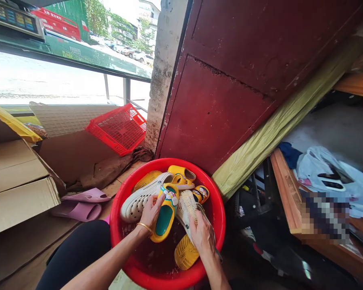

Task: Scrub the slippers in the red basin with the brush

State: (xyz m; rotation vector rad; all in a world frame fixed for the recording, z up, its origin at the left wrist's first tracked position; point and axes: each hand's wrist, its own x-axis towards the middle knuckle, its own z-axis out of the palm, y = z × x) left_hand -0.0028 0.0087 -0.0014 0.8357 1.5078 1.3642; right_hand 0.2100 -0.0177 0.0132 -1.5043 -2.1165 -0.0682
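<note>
A round red basin (220, 217) with dark water in it holds several shoes. My left hand (151, 212) is closed on the edge of a yellow slipper (168, 215), which has a green insole and a cartoon figure on its strap. In my right hand (203, 233) is a pale bristled brush (188, 202), bristles upward, just right of that slipper. A white clog (134, 205) leans at the basin's left side, and another pale clog lies partly under my right hand. More yellow slippers (181, 173) rest at the back, and a yellow sole (186, 253) shows near the front.
Purple slippers (86, 210) lie left of the basin, beside a cardboard box (18, 177). Behind them leans a red crate (121, 129). A dark red door (218, 108) stands behind the basin. On the right, a wooden drawer (286, 189) holds plastic bags.
</note>
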